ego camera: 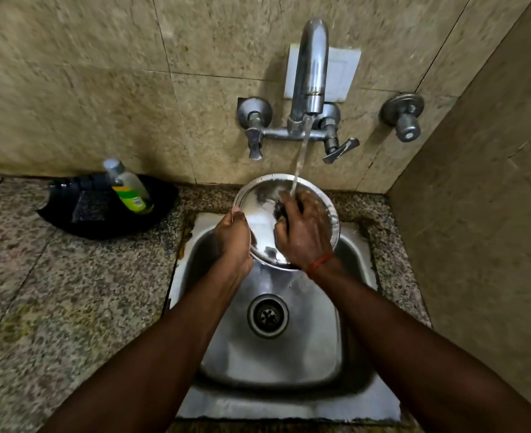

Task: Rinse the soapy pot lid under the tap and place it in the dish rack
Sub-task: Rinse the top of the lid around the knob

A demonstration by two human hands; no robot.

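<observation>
A round steel pot lid (262, 203) is held tilted over the back of the sink, under the tap (309, 67). A thin stream of water (300, 154) runs from the spout onto the lid's upper part. My left hand (234, 237) grips the lid's left rim. My right hand (301, 231) lies on the lid's face, fingers curled near its dark middle knob, in the stream. No dish rack is in view.
The steel sink (289, 354) with its drain (268, 315) lies below the lid. A black tray (80, 220) on the granite counter at left holds a green soap bottle (130, 187) and a dark scrub pad (91, 206). Tiled walls close the back and right.
</observation>
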